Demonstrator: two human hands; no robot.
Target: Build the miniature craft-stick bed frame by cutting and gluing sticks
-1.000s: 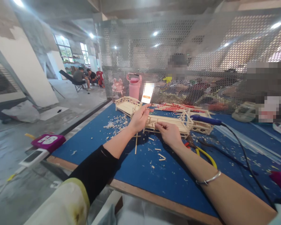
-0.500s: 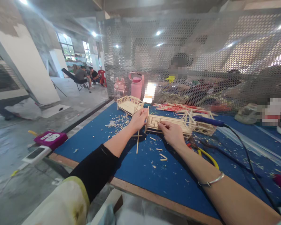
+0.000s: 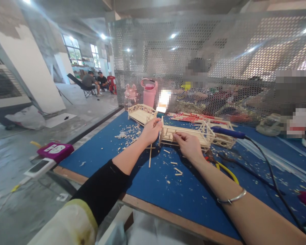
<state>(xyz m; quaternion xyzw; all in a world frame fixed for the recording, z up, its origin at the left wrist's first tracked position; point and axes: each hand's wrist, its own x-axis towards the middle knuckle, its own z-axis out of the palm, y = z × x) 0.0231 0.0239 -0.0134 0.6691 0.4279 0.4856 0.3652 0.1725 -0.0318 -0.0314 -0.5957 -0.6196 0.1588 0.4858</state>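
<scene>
A miniature wooden bench-like frame (image 3: pixel 187 133) made of thin sticks lies before me on the blue tabletop (image 3: pixel 142 183). My left hand (image 3: pixel 152 132) is closed on its upright left end, fingertips partly hidden behind that end. At the front rail, my right hand (image 3: pixel 190 145) pinches a small wooden stick piece (image 3: pixel 173 135), mostly covered by thumb and forefinger. Another such model (image 3: pixel 142 114) stands behind my left hand, and a third (image 3: pixel 224 136) sits beyond the right end. A blue-handled corded tool (image 3: pixel 228 132) rests across the models at right.
Pliers (image 3: pixel 226 170) with yellow handles lie by my right forearm. Clear glue sticks (image 3: pixel 278 161) and red-marked sticks (image 3: pixel 199 117) lie farther off. Wood scraps (image 3: pixel 178 171) litter the tabletop. Behind stand a pink tumbler (image 3: pixel 149 95), a lit phone (image 3: pixel 164 100) and a mesh screen (image 3: pixel 148 51).
My right hand has shifted very slightly at the front rail, still pinching. The left hand keeps its hold on the end; the view has drifted a little.
</scene>
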